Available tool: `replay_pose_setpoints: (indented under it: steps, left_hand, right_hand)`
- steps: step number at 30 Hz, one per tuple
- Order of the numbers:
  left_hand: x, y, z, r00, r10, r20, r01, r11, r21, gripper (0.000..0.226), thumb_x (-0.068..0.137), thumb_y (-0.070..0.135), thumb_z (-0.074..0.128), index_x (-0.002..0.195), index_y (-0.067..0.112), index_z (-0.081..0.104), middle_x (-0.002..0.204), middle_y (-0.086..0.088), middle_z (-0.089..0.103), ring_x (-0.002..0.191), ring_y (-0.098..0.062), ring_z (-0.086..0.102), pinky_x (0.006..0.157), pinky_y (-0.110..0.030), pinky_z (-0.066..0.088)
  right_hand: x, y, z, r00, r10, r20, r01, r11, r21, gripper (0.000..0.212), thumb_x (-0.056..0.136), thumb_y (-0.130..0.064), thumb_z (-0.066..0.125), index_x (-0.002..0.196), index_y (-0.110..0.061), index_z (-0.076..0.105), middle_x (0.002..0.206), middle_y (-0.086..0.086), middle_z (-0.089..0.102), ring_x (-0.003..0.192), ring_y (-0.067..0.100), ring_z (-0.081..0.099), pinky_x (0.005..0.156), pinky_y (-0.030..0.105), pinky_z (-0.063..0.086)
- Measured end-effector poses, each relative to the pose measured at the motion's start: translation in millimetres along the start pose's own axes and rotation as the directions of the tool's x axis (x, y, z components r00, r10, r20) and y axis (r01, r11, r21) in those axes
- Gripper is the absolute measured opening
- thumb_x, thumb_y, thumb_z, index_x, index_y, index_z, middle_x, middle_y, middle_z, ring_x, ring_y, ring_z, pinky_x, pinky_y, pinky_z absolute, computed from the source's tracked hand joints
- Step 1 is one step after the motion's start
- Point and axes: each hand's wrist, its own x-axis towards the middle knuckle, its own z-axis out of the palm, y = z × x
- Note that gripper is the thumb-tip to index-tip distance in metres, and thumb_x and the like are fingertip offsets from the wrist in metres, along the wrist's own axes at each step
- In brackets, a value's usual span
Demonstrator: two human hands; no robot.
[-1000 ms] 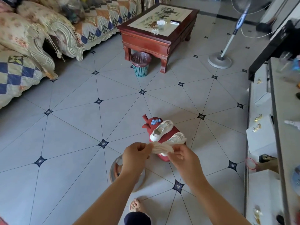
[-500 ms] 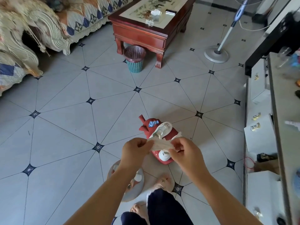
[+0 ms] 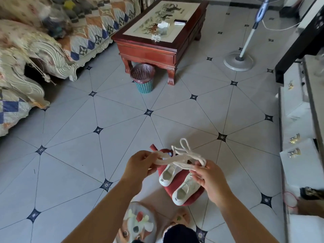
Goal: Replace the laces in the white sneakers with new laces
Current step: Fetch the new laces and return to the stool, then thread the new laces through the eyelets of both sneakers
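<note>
1. Grey floor tiles with dark diamond insets (image 3: 70, 155) across the whole room. Farther off: a red-brown wooden coffee table (image 3: 149, 53), a teal plastic wastebasket (image 3: 142, 81) just before its near leg, a white pedestal fan (image 3: 239, 61) to the right, and a quilted floral sofa (image 3: 91, 28) to the left.
2. Low in the centre, set side by side on a red rounded plastic stool (image 3: 182, 176): the pair of white canvas sneakers (image 3: 168, 174), rubber toe caps toward the camera. Uppers seemingly bare of lacing, though too small to say for certain.
3. Beside the stool, lying flat on the tiles: a round flower-printed hand fan (image 3: 138, 223).
4. Stretched in the air just above the shoes, between both hands: a bundle of white cord laces (image 3: 180, 157), several loops springing loose at its top, apart from the shoes.
5. Left hand (image 3: 142, 163): fingers curled round one end of the bundle, thumb laid over it.
6. Right hand (image 3: 208, 179): thumb and forefinger pinching the strands at the other end, remaining fingers loosely extended below, not gripping.
7. Step in hand, by judgement: loosening and sorting the fresh laces. Threading not yet begun, so early in the job for both shoes.
8. Next move, by judgement: shake out the loops, draw one lace clear of the rest and find its stiff tip. Park the spare lace somewhere within reach. Lift one sneaker off the stool and feed the tip through the eyelet pair nearest the toe, evening both ends before crossing upward. Fine fingertip work throughout; tangling likely if pulled hard while looped.
</note>
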Motion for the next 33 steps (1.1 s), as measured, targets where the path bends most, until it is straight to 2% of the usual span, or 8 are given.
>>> replay_pose_setpoints:
  steps: [6,9,14,19,22,26,30,33]
  left_hand:
    - [22.0,36.0,44.3,0.995,0.078,0.058,-0.083,0.992,0.098,0.012,0.090,0.013,0.055,0.080,0.006,0.054,0.056,0.005,0.062,0.056,-0.011,0.060,0.076,-0.039,0.053]
    - [32.1,51.4,58.3,0.988,0.125,0.091,-0.137,0.981,0.138,0.009,0.091,0.016,0.055,0.087,0.008,0.055,0.072,-0.006,0.061,0.069,-0.019,0.061,0.084,-0.046,0.052]
    - [51.1,72.1,82.2,0.957,0.211,0.197,-0.263,0.920,0.289,0.005,0.091,0.017,0.053,0.090,0.014,0.057,0.081,-0.009,0.067,0.084,-0.030,0.066,0.086,-0.045,0.052]
    - [72.9,88.0,112.6,0.913,0.258,0.317,-0.381,0.817,0.433,0.007,0.093,0.017,0.049,0.087,0.019,0.053,0.076,-0.005,0.059,0.063,-0.016,0.058,0.068,-0.030,0.047]
    - [86.9,96.5,129.5,0.867,0.245,0.434,-0.448,0.764,0.463,0.012,0.093,0.015,0.050,0.082,0.019,0.053,0.074,-0.001,0.053,0.056,-0.010,0.052,0.052,-0.014,0.045]
    - [113.3,103.4,145.6,0.797,0.175,0.578,-0.513,0.702,0.494,0.008,0.091,0.016,0.053,0.084,0.020,0.056,0.076,0.001,0.055,0.055,-0.010,0.051,0.054,-0.016,0.046]
    - [145.0,108.8,157.1,0.692,0.087,0.717,-0.552,0.704,0.447,0.011,0.091,0.017,0.057,0.081,0.020,0.058,0.068,0.004,0.057,0.047,-0.009,0.050,0.055,-0.021,0.044]
    - [174.7,115.1,160.5,0.620,0.027,0.784,-0.556,0.720,0.415,0.016,0.091,0.019,0.055,0.076,0.016,0.061,0.057,0.007,0.053,0.049,-0.013,0.047,0.058,-0.027,0.042]
  right_hand:
    - [29.5,-32.6,-32.0,1.000,-0.010,0.026,0.011,0.999,-0.052,0.015,0.087,-0.001,0.059,0.102,-0.002,0.059,0.094,0.011,0.064,0.084,0.017,0.064,0.072,0.026,0.053]
    - [36.6,-38.6,-42.0,0.999,-0.016,-0.029,0.014,0.996,-0.090,0.019,0.087,-0.003,0.059,0.105,-0.008,0.058,0.099,0.007,0.065,0.086,0.015,0.065,0.070,0.025,0.052]
    - [41.6,-42.8,-54.6,1.000,-0.007,-0.020,0.002,0.974,-0.228,0.031,0.085,-0.003,0.057,0.114,-0.014,0.050,0.095,0.006,0.059,0.072,0.016,0.057,0.064,0.026,0.049]
    - [48.1,-48.6,-66.3,0.995,-0.045,-0.091,0.024,0.975,-0.221,0.021,0.084,-0.006,0.058,0.104,-0.014,0.058,0.087,0.002,0.064,0.076,0.015,0.060,0.075,0.030,0.051]
    - [50.6,-54.6,-67.1,0.991,-0.089,-0.102,0.067,0.977,-0.201,0.020,0.084,-0.008,0.060,0.099,-0.020,0.059,0.092,0.003,0.065,0.079,0.015,0.061,0.072,0.024,0.049]
    - [56.2,-69.0,-54.6,0.965,-0.235,-0.120,0.195,0.942,-0.273,0.033,0.083,-0.014,0.065,0.109,-0.030,0.052,0.095,-0.010,0.060,0.083,0.003,0.059,0.073,0.015,0.047]
    - [80.2,-80.1,-31.4,0.900,-0.398,-0.179,0.267,0.825,-0.498,0.056,0.078,-0.024,0.071,0.126,-0.036,0.044,0.110,-0.015,0.051,0.098,0.002,0.051,0.079,0.010,0.038]
    - [109.8,-87.9,-12.2,0.869,-0.439,-0.227,0.256,0.793,-0.553,0.034,0.082,-0.023,0.067,0.115,-0.027,0.056,0.105,-0.010,0.054,0.095,0.002,0.050,0.082,0.019,0.040]
